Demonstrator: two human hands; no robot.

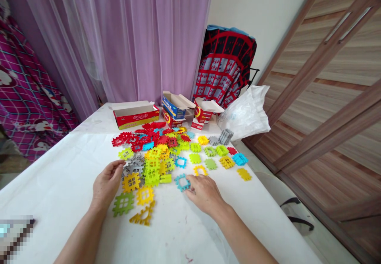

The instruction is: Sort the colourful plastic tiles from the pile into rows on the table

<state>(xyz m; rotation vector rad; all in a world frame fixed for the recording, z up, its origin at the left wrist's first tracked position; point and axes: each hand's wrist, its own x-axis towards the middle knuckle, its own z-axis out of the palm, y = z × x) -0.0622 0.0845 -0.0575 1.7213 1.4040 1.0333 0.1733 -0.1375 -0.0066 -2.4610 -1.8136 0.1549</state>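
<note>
My right hand pinches a blue square-frame building block by its right edge, just above or on the white table. My left hand is at the left side of the block pile, fingers curled together; what they hold, if anything, is hidden. Grey blocks lie right beside its fingertips. Close by are an orange window block, a yellow window block, a green window block and a dark yellow triangular block. Lime-green window blocks are heaped between my hands.
Red blocks are piled at the back. Loose blocks, among them a bright blue one, are spread to the right. Behind stand a long red box, a blue box, a small red box and a white plastic bag.
</note>
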